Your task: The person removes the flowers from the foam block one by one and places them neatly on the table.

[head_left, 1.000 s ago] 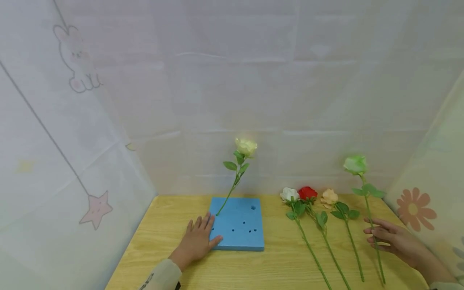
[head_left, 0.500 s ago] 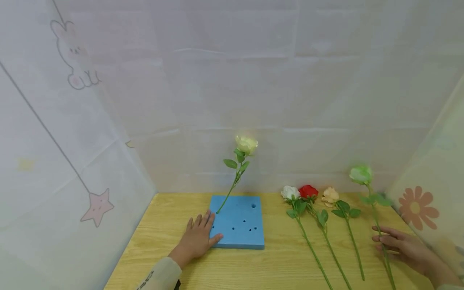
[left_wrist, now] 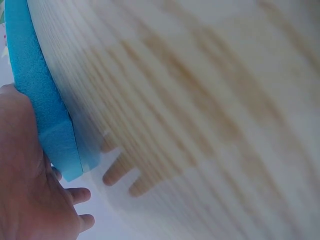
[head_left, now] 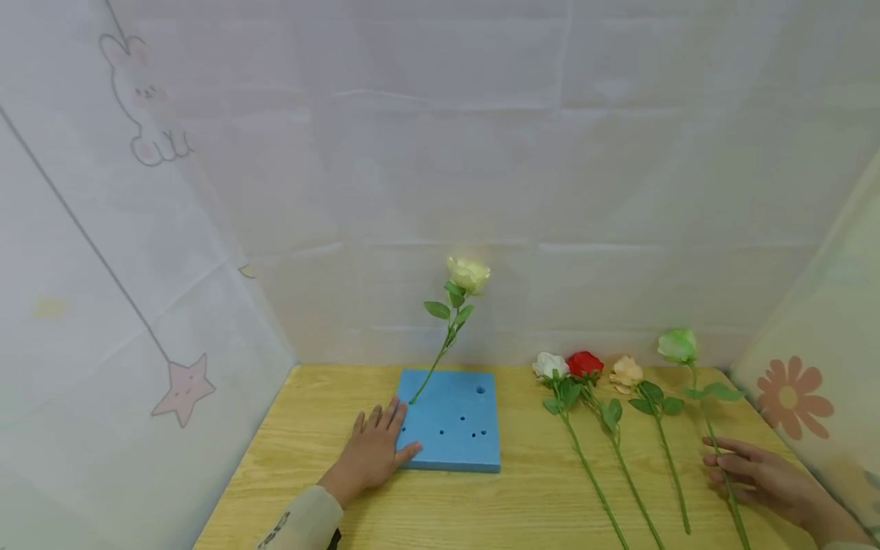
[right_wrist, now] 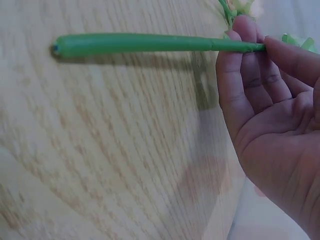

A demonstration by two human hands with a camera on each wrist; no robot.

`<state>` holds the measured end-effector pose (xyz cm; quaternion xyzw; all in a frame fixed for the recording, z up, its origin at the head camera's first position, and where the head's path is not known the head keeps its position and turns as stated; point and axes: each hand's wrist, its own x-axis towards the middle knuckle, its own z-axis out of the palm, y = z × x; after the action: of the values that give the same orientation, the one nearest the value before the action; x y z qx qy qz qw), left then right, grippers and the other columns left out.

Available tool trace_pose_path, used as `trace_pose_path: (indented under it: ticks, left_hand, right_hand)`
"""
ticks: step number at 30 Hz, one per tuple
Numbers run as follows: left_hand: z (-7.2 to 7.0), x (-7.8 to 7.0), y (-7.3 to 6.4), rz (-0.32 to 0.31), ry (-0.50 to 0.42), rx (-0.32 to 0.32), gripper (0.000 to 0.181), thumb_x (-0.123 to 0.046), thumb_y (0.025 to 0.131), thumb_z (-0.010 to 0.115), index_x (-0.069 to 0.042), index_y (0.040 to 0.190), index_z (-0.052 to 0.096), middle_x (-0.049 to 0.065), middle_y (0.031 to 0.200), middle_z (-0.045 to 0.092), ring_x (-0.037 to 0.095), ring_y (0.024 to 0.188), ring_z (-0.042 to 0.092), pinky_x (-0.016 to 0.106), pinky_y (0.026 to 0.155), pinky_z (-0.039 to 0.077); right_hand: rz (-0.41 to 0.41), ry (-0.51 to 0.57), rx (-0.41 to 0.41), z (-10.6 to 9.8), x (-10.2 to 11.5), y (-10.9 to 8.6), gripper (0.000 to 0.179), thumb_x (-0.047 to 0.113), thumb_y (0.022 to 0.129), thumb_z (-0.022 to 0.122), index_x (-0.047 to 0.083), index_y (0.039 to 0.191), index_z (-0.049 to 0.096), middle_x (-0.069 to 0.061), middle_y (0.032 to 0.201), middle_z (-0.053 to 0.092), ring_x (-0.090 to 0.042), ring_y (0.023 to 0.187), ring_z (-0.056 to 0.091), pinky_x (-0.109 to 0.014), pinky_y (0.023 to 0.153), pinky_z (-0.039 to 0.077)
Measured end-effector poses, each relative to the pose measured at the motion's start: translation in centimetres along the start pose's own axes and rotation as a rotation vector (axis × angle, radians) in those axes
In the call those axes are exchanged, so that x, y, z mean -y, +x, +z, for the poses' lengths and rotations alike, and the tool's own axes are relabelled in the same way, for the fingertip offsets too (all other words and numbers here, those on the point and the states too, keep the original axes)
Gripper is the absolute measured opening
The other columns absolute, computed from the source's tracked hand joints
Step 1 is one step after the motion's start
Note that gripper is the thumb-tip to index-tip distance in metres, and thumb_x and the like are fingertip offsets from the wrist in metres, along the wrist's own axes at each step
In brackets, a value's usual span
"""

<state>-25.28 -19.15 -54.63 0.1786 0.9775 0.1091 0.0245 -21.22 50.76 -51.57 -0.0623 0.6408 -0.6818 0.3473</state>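
My left hand [head_left: 372, 451] lies flat with spread fingers at the left edge of a blue foam block [head_left: 454, 451], thumb on its front left corner. A pale yellow rose [head_left: 468, 275] leans to the right, its stem end at a hole in the block's left part. At the table's right side my right hand [head_left: 763, 477] holds a green rose [head_left: 678, 346] by its stem. In the right wrist view, thumb and fingertips pinch the green stem [right_wrist: 135, 43], whose free end sticks out over the wood. The left wrist view shows the block's side [left_wrist: 45, 95] against the hand.
Left of the green rose lie a white rose [head_left: 551, 365], a red rose [head_left: 585, 363] and a peach rose [head_left: 626, 372], stems toward me. Several holes mark the block. A pale curtain [head_left: 426, 183] stands behind the wooden table [head_left: 309, 405] and along both sides.
My right hand has shifted right and slightly down with the green rose, whose bloom is lower. The bloom swung right, then back left. The left hand keeps its place on the block.
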Motion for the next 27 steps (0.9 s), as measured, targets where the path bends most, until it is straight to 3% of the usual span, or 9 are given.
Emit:
trace_pose_path:
  ticks: [7,16,21,24,27]
  left_hand:
    - [-0.5,-0.2,-0.1,-0.004,0.001,0.007,0.091,-0.074,0.099,0.032,-0.012,0.164,0.020,0.013,0.169,0.015,0.047,0.150,0.023,0.070,0.116,0.017]
    - [-0.6,0.1,0.4,-0.014,0.013,0.008,0.089,-0.073,0.099,0.033,-0.014,0.164,0.017,0.011,0.170,0.012,0.046,0.151,0.021,0.069,0.117,0.015]
    - [-0.3,0.0,-0.1,-0.007,0.005,0.013,0.090,-0.073,0.099,0.033,-0.012,0.164,0.018,0.012,0.170,0.013,0.047,0.150,0.023,0.070,0.116,0.015]
    - [-0.2,0.1,-0.4,-0.001,-0.001,0.016,0.090,-0.073,0.099,0.033,-0.011,0.164,0.020,0.014,0.169,0.013,0.048,0.149,0.024,0.071,0.115,0.015]
    - [-0.2,0.1,-0.4,-0.004,-0.010,0.020,0.091,-0.074,0.099,0.032,-0.011,0.164,0.020,0.014,0.169,0.014,0.048,0.149,0.024,0.071,0.115,0.015]
  right_hand:
    - [-0.004,0.075,0.076,-0.3,-0.5,0.3,0.050,0.012,0.114,0.026,0.043,0.131,0.062,0.006,0.131,0.064,-0.019,0.116,0.065,-0.038,0.099,0.053]
    - [0.012,0.113,0.063,-0.6,-1.4,0.9,0.046,0.011,0.113,0.030,0.038,0.128,0.064,0.000,0.129,0.067,-0.016,0.111,0.068,-0.033,0.096,0.055]
    - [0.041,0.131,0.066,-0.7,-1.9,0.9,0.043,0.009,0.112,0.033,0.034,0.129,0.065,-0.006,0.123,0.067,-0.017,0.107,0.069,-0.032,0.093,0.056]
    - [0.053,0.103,0.040,-0.5,-1.7,1.0,0.038,0.009,0.111,0.037,0.021,0.136,0.063,-0.009,0.118,0.065,-0.019,0.104,0.068,-0.035,0.093,0.056]
    - [0.059,-0.009,-0.018,-0.2,-1.0,1.0,0.039,0.011,0.110,0.041,-0.002,0.146,0.050,-0.010,0.113,0.065,-0.019,0.100,0.067,-0.037,0.089,0.058]
